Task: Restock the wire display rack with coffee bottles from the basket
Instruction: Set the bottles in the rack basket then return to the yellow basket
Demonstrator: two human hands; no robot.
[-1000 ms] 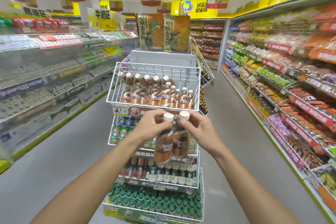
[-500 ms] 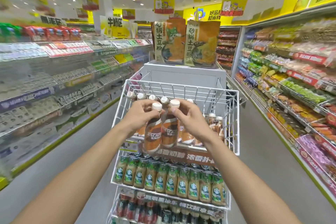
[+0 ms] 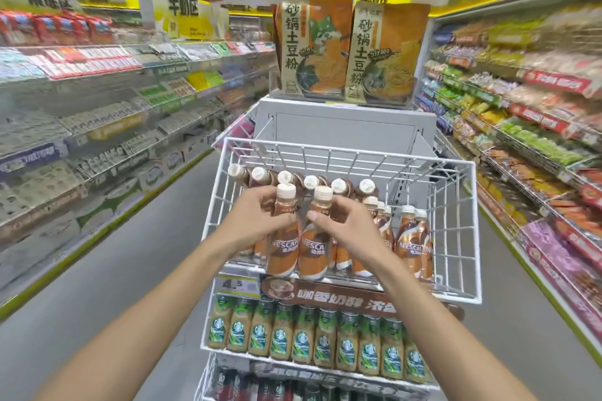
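Gripping one of the coffee bottles each with curled fingers, left hand and right hand hold them at the wire rack front row — set down crooked, they could topple the neighbouring bottles.

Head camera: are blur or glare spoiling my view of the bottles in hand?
Head view, centre: the two held bottles and the wire basket are sharp, Nescafe labels legible. Head view, edges: the side shelves smear with blur, and wide-angle distortion bows them. Head view, lighting: even overhead light, no glare or hard shadow on the left hand or right hand.
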